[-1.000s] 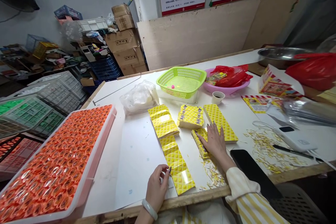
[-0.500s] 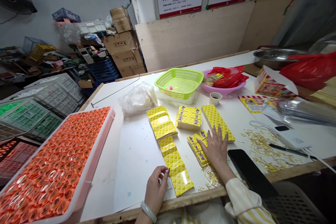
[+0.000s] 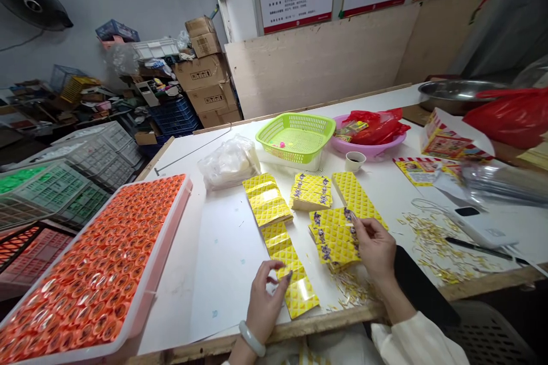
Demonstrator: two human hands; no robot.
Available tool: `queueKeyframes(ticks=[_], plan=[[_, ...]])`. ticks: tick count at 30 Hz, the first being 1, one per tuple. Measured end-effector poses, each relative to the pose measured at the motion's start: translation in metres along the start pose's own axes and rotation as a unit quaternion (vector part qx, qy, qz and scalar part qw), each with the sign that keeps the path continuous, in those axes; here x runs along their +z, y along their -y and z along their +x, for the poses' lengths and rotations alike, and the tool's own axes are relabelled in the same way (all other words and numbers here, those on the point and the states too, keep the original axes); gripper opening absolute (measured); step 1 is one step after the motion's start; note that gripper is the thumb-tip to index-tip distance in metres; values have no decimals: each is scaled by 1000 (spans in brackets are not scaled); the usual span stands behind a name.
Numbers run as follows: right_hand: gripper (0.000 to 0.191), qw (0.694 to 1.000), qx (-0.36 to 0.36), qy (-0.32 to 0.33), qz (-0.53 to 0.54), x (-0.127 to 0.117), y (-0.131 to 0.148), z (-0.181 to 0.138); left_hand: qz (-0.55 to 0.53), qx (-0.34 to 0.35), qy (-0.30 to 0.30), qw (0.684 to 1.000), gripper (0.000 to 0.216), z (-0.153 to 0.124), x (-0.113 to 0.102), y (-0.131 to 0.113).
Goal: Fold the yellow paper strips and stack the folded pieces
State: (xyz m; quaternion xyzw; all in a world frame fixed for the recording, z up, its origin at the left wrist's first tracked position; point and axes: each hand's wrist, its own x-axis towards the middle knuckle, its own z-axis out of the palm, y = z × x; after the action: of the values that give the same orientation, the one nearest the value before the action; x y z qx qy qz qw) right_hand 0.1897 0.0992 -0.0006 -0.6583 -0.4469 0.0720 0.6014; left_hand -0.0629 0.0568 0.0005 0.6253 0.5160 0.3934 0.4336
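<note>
My right hand (image 3: 377,245) pinches the right edge of a yellow printed card (image 3: 336,231) with dark figures along its sides. The card is held above a stack of similar cards, which it mostly covers. My left hand (image 3: 268,293) is open, its fingers curved and thumb apart, over the left edge of a long yellow patterned strip (image 3: 299,291). Beyond that strip lies a pile of yellow patterned cards (image 3: 265,199). Another stack of figure-printed cards (image 3: 311,189) sits to its right, with a long yellow stack (image 3: 359,199) further right.
A tray of orange round pieces (image 3: 85,274) stands at the left. Behind the cards are a plastic bag (image 3: 231,165), a green basket (image 3: 295,131) and a paper cup (image 3: 354,161). A black phone (image 3: 422,291), yellow scraps (image 3: 432,245) and a power bank (image 3: 483,225) lie right.
My right hand has gone from lying flat on the card stack to pinching a yellow card's right edge, raised off the stack. My left hand has moved slightly right over the strip.
</note>
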Motion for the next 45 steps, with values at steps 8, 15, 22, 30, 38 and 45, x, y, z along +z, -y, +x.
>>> queueKeyframes(ticks=[8, 15, 22, 30, 38, 45], plan=[[24, 976, 72, 153, 139, 4, 58, -37, -348, -86, 51, 932, 64, 18, 45, -40], [56, 885, 217, 254, 323, 6, 72, -54, -326, -115, 29, 938, 61, 10, 44, -43], [54, 865, 222, 279, 354, 25, 105, -95, -133, -2, -40, 990, 77, -6, 52, -48], [48, 842, 330, 218, 365, 27, 103, -88, -128, 23, -27, 991, 69, -6, 48, -49], [47, 833, 323, 249, 374, 21, 104, -74, -285, -128, 130, 941, 81, 15, 23, -52], [56, 862, 332, 237, 301, 30, 93, -91, -4, 27, -29, 999, 45, 16, 34, -39]])
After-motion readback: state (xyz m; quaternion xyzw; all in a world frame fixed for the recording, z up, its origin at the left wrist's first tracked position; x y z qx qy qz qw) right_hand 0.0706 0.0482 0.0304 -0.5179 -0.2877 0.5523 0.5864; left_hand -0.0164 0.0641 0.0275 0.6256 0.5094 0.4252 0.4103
